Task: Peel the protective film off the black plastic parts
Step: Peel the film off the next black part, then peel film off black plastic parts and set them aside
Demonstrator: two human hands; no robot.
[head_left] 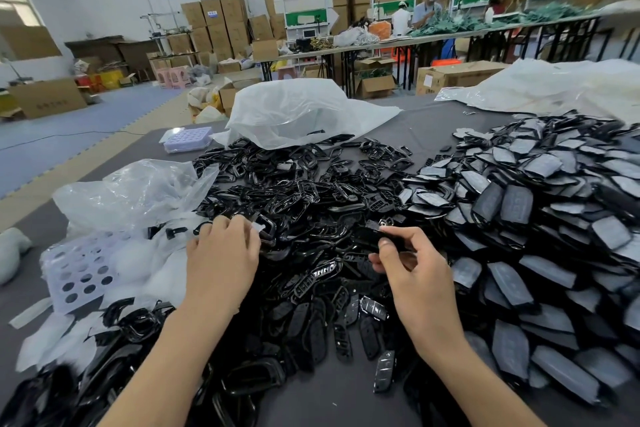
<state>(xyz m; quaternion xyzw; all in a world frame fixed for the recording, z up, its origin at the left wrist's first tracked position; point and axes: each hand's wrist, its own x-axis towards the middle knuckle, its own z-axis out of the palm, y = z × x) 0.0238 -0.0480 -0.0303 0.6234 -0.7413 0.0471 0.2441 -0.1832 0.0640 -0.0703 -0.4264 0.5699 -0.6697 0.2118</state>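
My right hand point(412, 274) pinches a flat black plastic part point(372, 235) between thumb and fingers, holding it above the middle heap. My left hand point(221, 253) has its fingers closed on a small whitish piece of film point(258, 226) just left of that part. A big heap of black parts with grey film on them point(540, 211) fills the right side. Glossy black frames and shells without film point(298, 184) lie in the middle and at the near left.
Crumpled clear plastic bags point(138, 191) and a lilac perforated tray point(78, 274) lie at the left, with peeled film scraps point(52, 340) near them. A large white bag point(294, 107) sits behind the heap. The grey table point(339, 395) shows near the front edge. People work at far benches.
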